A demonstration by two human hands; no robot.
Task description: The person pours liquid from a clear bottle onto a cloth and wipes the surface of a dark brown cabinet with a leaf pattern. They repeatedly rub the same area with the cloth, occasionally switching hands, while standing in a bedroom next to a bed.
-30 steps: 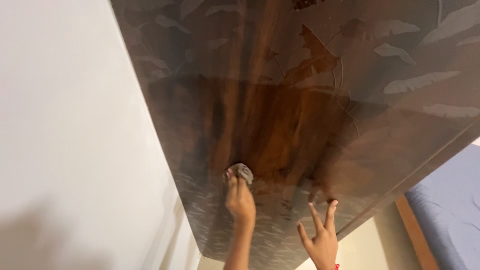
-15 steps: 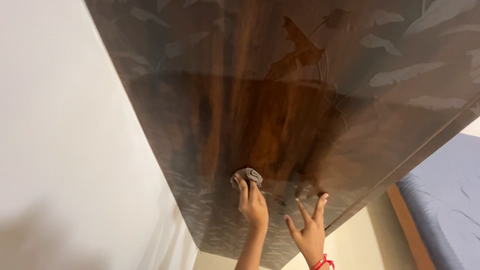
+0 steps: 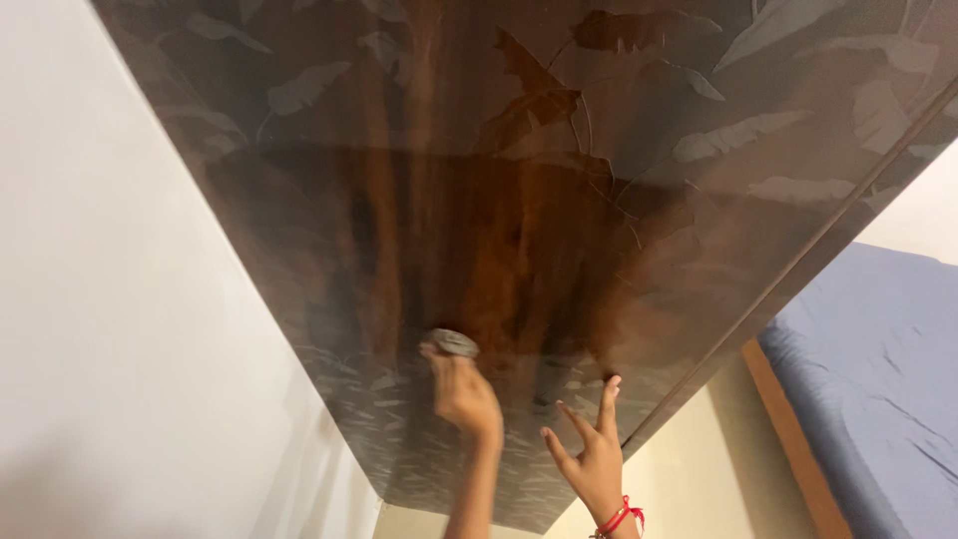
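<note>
A small grey cloth (image 3: 451,343) is pinched by the left hand (image 3: 462,392) against the glossy brown wardrobe door (image 3: 519,230). At its 4 o'clock, the right hand (image 3: 589,454) is spread, fingertips on the door.

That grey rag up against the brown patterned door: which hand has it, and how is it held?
The left hand holds the bunched grey cloth under its fingertips, pressed to the glossy door. The right hand holds nothing; its spread fingers touch the door.
</note>
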